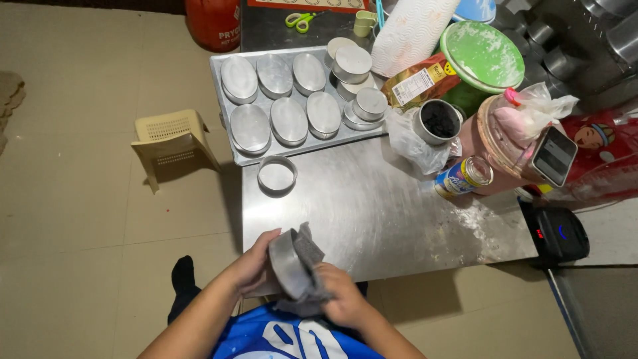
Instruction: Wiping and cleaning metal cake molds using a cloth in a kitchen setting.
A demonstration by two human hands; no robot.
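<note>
My left hand (252, 266) grips a round metal baking tin (288, 263) on its edge, tilted, over the near edge of the steel table (372, 213). A grey cloth (310, 247) is pressed into and around the tin by my right hand (342, 296), which closes on the cloth. Another round tin (276, 175) sits alone on the table beyond my hands. A metal tray (226, 63) at the back holds several upturned tins, some stacked at its right.
A tin of dark bits (437, 121) in a plastic bag, a small can (463, 175), a pink jar with a phone (553, 155) on it, a green-lidded tub (482, 53) and a paper towel roll (409, 30) crowd the right. A beige plastic stool (171, 143) stands left.
</note>
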